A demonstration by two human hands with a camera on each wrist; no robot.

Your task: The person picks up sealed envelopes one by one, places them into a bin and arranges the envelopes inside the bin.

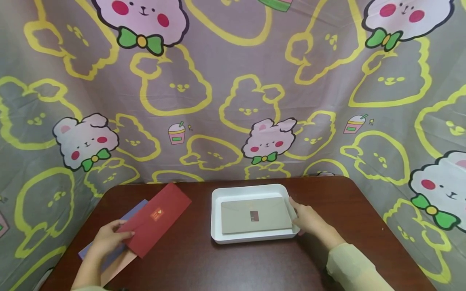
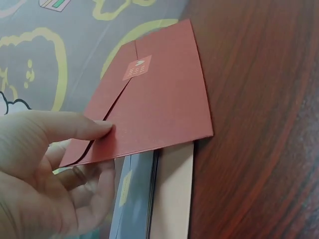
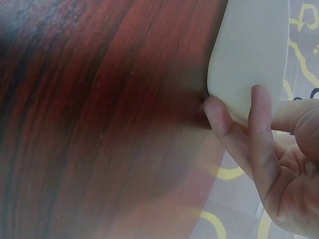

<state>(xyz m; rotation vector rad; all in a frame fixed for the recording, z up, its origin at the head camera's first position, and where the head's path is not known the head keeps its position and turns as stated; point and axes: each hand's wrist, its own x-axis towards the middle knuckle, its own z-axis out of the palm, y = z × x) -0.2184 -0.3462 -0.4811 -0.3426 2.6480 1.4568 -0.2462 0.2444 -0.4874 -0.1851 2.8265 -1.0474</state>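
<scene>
My left hand (image 1: pixel 109 239) pinches a red envelope (image 1: pixel 160 220) near its lower left edge, the thumb on top and the other fingers beneath. The envelope has a small sticker with a heart on its flap. Below it lie a blue-purple envelope (image 1: pixel 115 255) and a pale pinkish-tan envelope (image 1: pixel 118 266), both partly covered. At the middle of the table, a white tray (image 1: pixel 251 239) bears a grey-beige envelope (image 1: pixel 236 218) with a dark square sticker. My right hand (image 1: pixel 309 219) grips the tray's right end; in the right wrist view, fingers (image 3: pixel 260 112) lie against its outer wall.
The dark reddish-brown wooden table (image 1: pixel 204 266) has rounded far corners. A grey curtain (image 1: pixel 218 60) with yellow outlines and cartoon bunnies hangs behind the table and on both sides.
</scene>
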